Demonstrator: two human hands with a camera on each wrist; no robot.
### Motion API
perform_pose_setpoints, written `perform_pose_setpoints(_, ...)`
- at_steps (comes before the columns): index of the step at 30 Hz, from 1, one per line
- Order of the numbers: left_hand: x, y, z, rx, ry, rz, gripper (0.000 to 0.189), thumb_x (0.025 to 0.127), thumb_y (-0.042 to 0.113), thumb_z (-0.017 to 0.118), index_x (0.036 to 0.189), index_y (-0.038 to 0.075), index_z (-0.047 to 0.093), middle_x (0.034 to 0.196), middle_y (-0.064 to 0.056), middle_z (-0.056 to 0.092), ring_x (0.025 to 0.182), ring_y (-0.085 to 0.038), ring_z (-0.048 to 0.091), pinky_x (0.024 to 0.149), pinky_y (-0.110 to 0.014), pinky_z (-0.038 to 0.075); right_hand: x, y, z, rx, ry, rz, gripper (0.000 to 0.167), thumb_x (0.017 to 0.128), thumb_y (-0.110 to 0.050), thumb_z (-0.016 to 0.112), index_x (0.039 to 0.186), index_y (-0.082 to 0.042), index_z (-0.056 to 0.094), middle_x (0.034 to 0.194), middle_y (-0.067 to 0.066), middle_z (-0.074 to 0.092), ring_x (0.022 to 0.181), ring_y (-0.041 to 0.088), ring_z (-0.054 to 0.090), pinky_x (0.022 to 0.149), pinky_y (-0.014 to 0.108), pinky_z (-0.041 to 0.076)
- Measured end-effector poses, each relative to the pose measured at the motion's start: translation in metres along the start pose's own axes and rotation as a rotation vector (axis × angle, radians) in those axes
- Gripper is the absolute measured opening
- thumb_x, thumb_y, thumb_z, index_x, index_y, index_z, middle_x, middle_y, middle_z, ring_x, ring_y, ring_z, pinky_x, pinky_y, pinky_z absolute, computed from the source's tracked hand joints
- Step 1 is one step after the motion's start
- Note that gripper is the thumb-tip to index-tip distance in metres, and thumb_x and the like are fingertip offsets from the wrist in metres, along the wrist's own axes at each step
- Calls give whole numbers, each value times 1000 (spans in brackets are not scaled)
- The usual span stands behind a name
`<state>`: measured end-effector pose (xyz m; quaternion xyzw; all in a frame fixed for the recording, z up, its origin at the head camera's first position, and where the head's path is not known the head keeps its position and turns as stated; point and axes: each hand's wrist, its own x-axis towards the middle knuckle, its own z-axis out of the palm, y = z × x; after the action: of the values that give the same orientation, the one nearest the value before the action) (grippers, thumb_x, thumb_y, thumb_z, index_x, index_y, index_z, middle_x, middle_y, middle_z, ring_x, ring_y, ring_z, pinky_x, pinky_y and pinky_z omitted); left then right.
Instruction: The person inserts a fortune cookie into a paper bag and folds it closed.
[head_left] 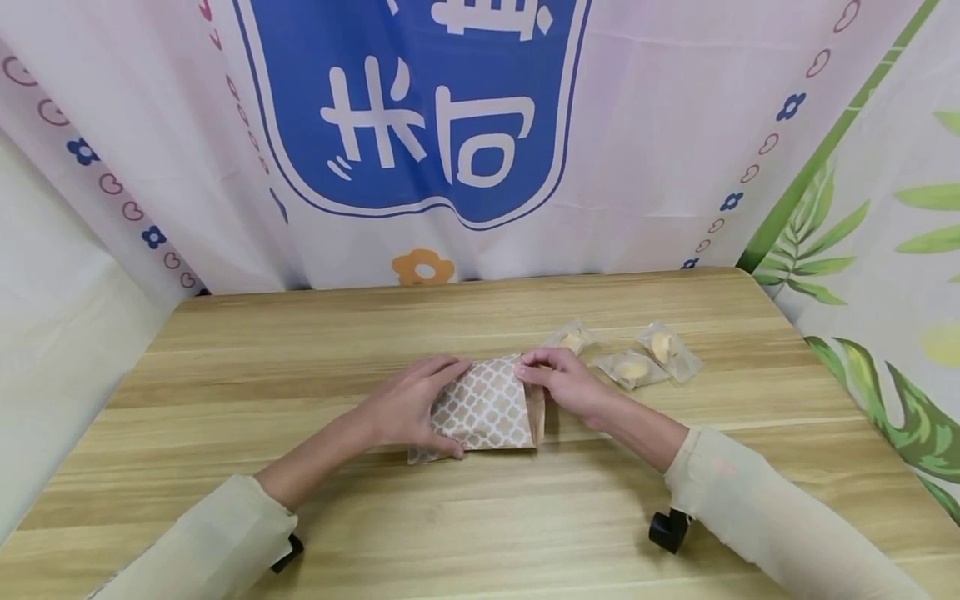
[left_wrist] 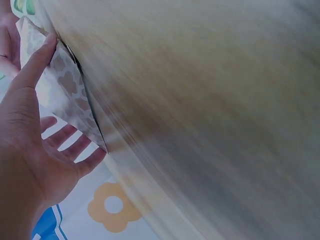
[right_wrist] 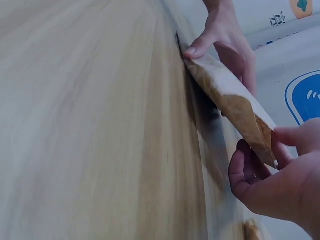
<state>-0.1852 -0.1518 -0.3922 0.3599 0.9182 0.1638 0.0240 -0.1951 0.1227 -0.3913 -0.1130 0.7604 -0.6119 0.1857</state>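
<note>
A patterned paper bag (head_left: pixel 486 408), tan with a white lattice print, lies on the table with its mouth toward the right. My left hand (head_left: pixel 408 407) grips the bag's left part, thumb at the near edge and fingers toward the far edge. At the mouth, my right hand (head_left: pixel 564 383) pinches the bag's far corner between thumb and fingers. The right wrist view shows the brown inner side of the bag (right_wrist: pixel 242 117) at its slightly parted mouth. What the bag contains is hidden.
Behind the right hand lie several clear-wrapped pale yellow pieces: one wrapped piece (head_left: pixel 573 340) close to the hand, others farther right, including a wrapped piece (head_left: pixel 663 346). The wooden table (head_left: pixel 315 333) ends at a printed curtain (head_left: pixel 637 167) at the back.
</note>
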Motion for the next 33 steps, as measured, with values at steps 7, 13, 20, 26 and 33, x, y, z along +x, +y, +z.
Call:
perform_pose_setpoints(7,-1,-2,-1,-40,24,6,117,65,54,95,156,1,43,151,-21,50,138,-39,50,113,-56,43,-8,3,-10,-299,-37,-186,38,89,4,72,126,5,65,125,19,65,89,19,58,72,25,53)
perform_pose_setpoints(13,-2,-3,-2,-51,16,0,115,67,54,94,156,2,42,152,-22,49,139,-40,49,113,-58,43,-11,6,-14,-490,-56,-352,58,81,-9,88,132,4,63,127,18,64,98,27,59,71,28,57)
perform_pose_setpoints(20,-3,-4,-3,-64,15,-10,110,68,50,95,153,1,46,152,-21,49,140,-41,48,113,-58,43,-13,5,-17,-505,-55,-371,57,81,-13,90,130,1,65,125,17,65,104,32,61,71,29,57)
perform_pose_setpoints(26,-5,-5,-2,-75,33,-7,109,66,49,96,151,0,48,151,-20,52,139,-40,49,114,-58,42,-13,7,-18,-518,-59,-402,55,80,-11,90,128,2,66,118,17,66,96,26,60,65,24,55)
perform_pose_setpoints(33,-5,-6,-3,-89,41,-8,109,66,48,96,151,0,49,149,-19,54,138,-39,50,114,-57,42,-16,6,-19,-510,-52,-387,56,80,-12,90,129,1,66,121,15,65,98,26,60,67,25,56)
